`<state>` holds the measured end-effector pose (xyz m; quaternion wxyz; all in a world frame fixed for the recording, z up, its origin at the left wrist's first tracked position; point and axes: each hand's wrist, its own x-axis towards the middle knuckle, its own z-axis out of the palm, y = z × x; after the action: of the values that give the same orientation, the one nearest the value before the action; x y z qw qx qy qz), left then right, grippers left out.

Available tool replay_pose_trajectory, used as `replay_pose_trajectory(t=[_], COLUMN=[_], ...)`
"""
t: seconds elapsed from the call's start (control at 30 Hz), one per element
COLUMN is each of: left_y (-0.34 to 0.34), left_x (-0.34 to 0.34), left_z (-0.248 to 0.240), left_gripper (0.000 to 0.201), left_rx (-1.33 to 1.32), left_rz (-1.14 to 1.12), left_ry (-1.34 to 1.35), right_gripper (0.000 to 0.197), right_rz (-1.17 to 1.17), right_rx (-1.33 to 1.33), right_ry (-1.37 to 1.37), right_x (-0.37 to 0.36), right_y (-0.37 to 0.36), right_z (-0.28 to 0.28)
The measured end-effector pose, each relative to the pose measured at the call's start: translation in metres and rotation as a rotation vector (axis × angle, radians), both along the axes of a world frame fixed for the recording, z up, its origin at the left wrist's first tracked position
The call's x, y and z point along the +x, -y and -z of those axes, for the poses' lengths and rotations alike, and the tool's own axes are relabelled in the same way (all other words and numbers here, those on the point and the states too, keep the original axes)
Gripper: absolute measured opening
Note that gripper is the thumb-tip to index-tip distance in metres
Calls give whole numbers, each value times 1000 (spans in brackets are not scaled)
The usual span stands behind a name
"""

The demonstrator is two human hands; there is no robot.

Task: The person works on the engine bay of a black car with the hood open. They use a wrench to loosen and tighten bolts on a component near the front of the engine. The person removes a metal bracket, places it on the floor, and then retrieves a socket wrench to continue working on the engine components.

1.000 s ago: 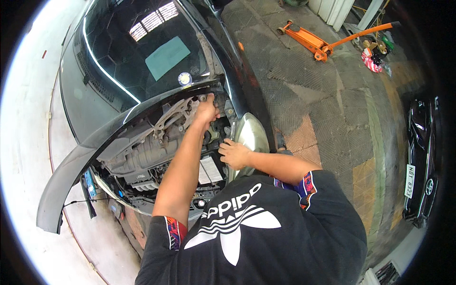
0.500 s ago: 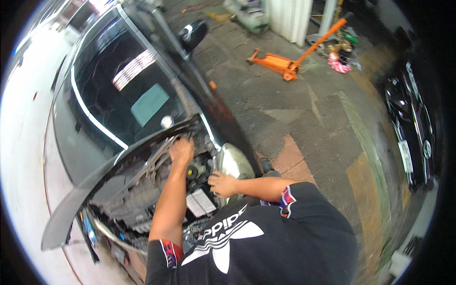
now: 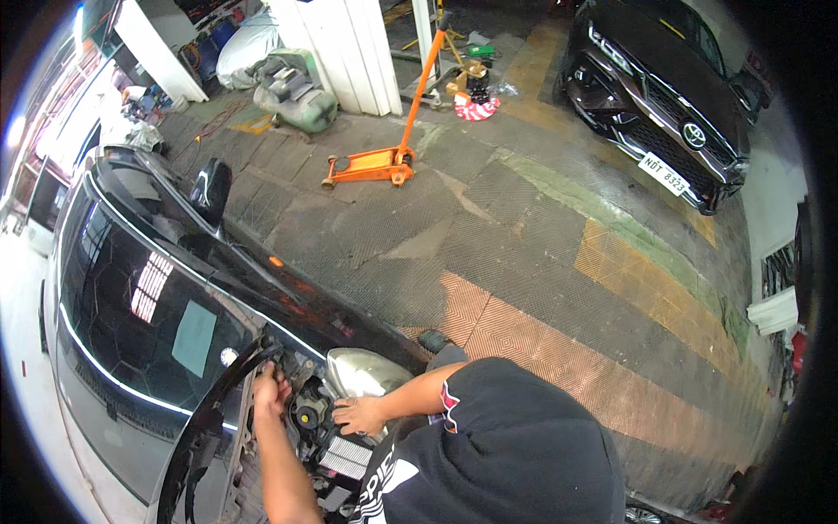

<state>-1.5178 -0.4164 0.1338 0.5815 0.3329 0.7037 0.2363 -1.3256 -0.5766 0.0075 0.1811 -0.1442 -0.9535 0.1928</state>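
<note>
A dark car stands in front of me with its hood (image 3: 199, 428) raised over the engine bay. My left hand (image 3: 272, 390) reaches to the bay's far corner, by the raised hood's edge near the windshield (image 3: 144, 306). Its fingers are curled, and what they hold is hidden. My right hand (image 3: 360, 415) lies on the front corner of the bay, just below the headlight (image 3: 365, 374), fingers stretched out and slightly apart. Between the two hands sits a round black part with a yellow cap (image 3: 305, 417). Closer to my chest is a box with a white ribbed top (image 3: 347, 457).
Beyond the car's side an orange floor jack (image 3: 371, 164) stands on the matted floor, its handle upright. Behind it are a green air compressor (image 3: 295, 94) and white panels (image 3: 340, 52). Another dark car (image 3: 663, 105) is parked at the far right.
My view has swung up and to the right, so the car sits lower left and the second car shows fully. Both hands stay at about the same spots on the engine bay.
</note>
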Motion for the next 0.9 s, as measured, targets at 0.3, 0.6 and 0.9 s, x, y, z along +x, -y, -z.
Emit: replay_pose_trajectory(t=[0.3,0.6,0.9], left_y=[13,-6,19], left_x=[25,-8,14], left_z=[-39,2,-22], left_gripper=[41,62,42], left_rx=[554,345,640], left_rz=[939,523,601], left_ry=[-1586,-957,-1251], right_gripper=[69,70,67], right_rz=[-17,-33,-13], right_rx=[-45,-36,-40], right_ry=[-73,-113,-98], right_x=[4,3,0], right_y=[-1,-2,-2], right_z=[-7,-6,-4])
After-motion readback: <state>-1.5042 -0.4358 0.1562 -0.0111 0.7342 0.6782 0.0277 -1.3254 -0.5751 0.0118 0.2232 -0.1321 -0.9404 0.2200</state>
